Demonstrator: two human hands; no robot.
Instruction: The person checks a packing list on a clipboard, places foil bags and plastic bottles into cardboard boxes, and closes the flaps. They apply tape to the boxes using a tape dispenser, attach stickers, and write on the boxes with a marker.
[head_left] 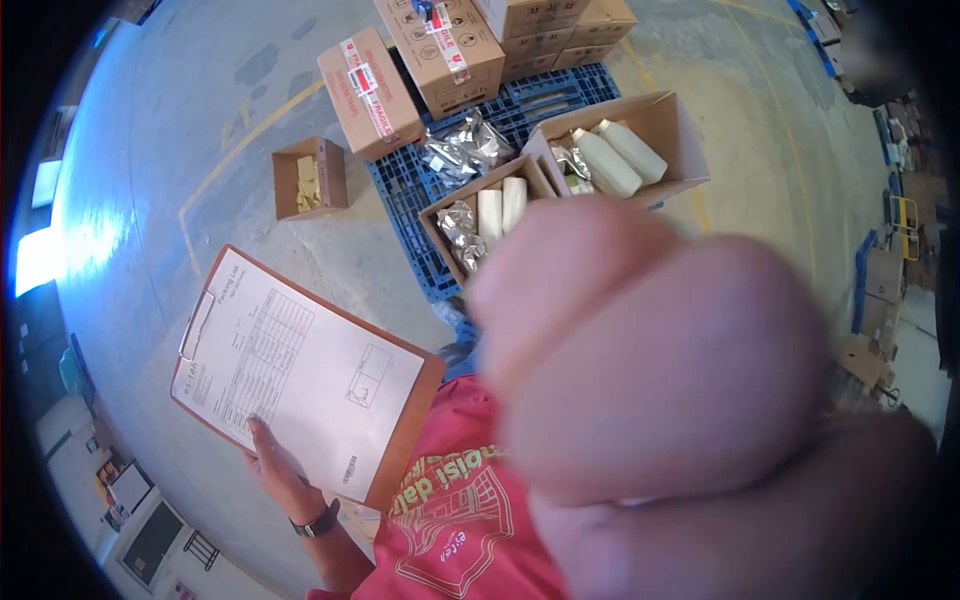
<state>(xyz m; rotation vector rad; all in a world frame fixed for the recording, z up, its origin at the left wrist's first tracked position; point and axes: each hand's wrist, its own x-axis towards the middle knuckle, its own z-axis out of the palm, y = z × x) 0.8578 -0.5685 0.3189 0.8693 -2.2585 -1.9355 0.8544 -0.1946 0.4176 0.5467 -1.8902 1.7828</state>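
Note:
My left hand (277,478) grips the lower left edge of a brown clipboard (425,385), with the thumb laid over the sheet. Clipped to the board is a printed packing list (300,375) with a table, a signed box and a barcode. My right hand (660,350) is raised very close to the camera, large and out of focus. Its fingers look bent and bunched, but whether it holds anything is hidden. Behind it, an open carton (432,222) with white containers is partly covered.
A blue pallet (400,205) carries taped cartons (372,95), silver foil packaging (468,150) and an open box (690,150) with white bottles (607,162). Left of it, a small open box (282,185) of yellow items stands on the concrete floor. Shelving and boxes line the right side.

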